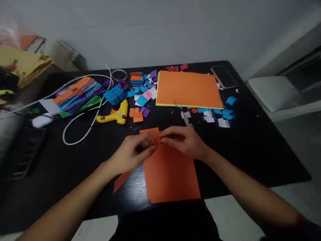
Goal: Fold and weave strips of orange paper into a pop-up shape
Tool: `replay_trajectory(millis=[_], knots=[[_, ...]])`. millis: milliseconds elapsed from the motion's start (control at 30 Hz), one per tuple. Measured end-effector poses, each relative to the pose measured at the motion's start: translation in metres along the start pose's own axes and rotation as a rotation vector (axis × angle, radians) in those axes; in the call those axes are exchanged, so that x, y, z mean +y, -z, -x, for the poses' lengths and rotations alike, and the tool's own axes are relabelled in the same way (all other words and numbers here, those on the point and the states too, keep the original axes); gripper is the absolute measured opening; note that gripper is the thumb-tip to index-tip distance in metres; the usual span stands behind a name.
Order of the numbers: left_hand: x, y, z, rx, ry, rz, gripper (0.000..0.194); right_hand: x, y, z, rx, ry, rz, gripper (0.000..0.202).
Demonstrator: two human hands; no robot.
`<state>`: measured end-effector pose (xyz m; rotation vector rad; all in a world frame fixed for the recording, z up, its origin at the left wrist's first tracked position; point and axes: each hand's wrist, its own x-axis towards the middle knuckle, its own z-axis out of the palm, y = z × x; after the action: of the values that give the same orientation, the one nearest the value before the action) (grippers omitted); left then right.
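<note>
An orange paper sheet [173,177] lies on the black table in front of me. Both hands meet over its upper part. My left hand [136,150] is curled, thumb and fingertips closed on a bit of orange paper. From the other side, my right hand [187,140] pinches orange paper near the same spot, its fingertips almost touching the left ones. A narrow orange paper strip [122,180] sticks out below my left wrist, left of the sheet. The fingers partly hide the paper between them.
A yellow glue gun [114,116] lies beyond my left hand, near a looping white cable [75,142]. Further back are an orange sheet stack [188,88], a phone [223,77], bundled coloured strips [77,93] and scattered paper pieces [136,114]. A dark tray [22,150] sits at left.
</note>
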<state>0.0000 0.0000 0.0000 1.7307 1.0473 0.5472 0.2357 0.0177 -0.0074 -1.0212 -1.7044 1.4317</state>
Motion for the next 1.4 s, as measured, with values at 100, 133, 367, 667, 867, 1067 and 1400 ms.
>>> replay_trajectory(millis=[100,133,367,667,867,1067,1400], knots=[[0.001,-0.002,0.002,-0.004,0.001,0.077,0.016,0.002,-0.005,0.001,0.086,-0.011,-0.057,0.021],[0.001,-0.002,0.003,-0.003,0.000,0.101,0.015,0.003,-0.006,0.001,0.107,-0.017,-0.082,0.024],[0.003,-0.007,0.005,0.060,-0.020,0.120,0.010,0.006,-0.017,0.002,0.141,-0.069,-0.300,0.028],[0.007,-0.016,0.005,0.254,-0.025,0.099,0.021,0.000,-0.024,0.005,0.177,-0.066,-0.365,0.026],[0.007,-0.016,0.004,0.294,-0.069,0.262,0.015,-0.004,-0.023,0.005,0.160,-0.124,-0.444,0.025],[0.007,-0.018,0.003,0.342,-0.098,0.273,0.027,-0.004,-0.024,0.005,0.159,-0.145,-0.516,0.021],[0.008,-0.020,0.006,0.416,-0.071,0.240,0.028,-0.003,-0.029,0.006,0.219,-0.208,-0.573,0.027]])
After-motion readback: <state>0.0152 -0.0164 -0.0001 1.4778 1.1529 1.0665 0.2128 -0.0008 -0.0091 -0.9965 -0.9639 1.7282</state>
